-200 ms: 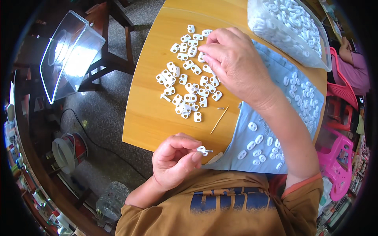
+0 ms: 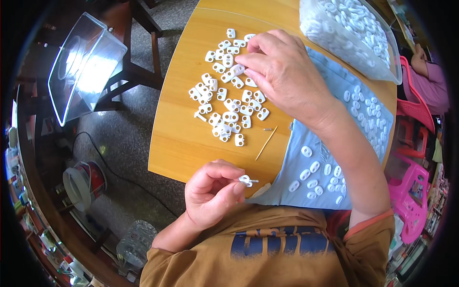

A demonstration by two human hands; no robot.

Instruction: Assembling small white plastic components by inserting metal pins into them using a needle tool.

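In my left hand (image 2: 213, 193), near the table's front edge, thumb and forefinger pinch a small white two-hole cord-lock part (image 2: 245, 181). A thin metal spring (image 2: 254, 181) sticks out of its right side. My right hand (image 2: 279, 71) reaches over the far part of the table. Its thumb and forefinger are closed at a white oval cord lock (image 2: 237, 70) among the loose pieces; the hidden fingertips make the contact hard to see. Several white two-hole pieces (image 2: 231, 116) lie scattered to the left of that hand.
A loose spring (image 2: 267, 129) and a thin wooden stick (image 2: 266, 143) lie on the wooden table (image 2: 177, 138). White oval pieces (image 2: 306, 151) rest on a blue cloth (image 2: 296, 167) at right. A clear bin (image 2: 330, 43) of them stands behind. Another person's arm (image 2: 420, 60) shows far right.
My right hand has shifted slightly left, and the oval cord lock at its fingertips has moved left with it. My left hand keeps its pinch on the part with the spring.
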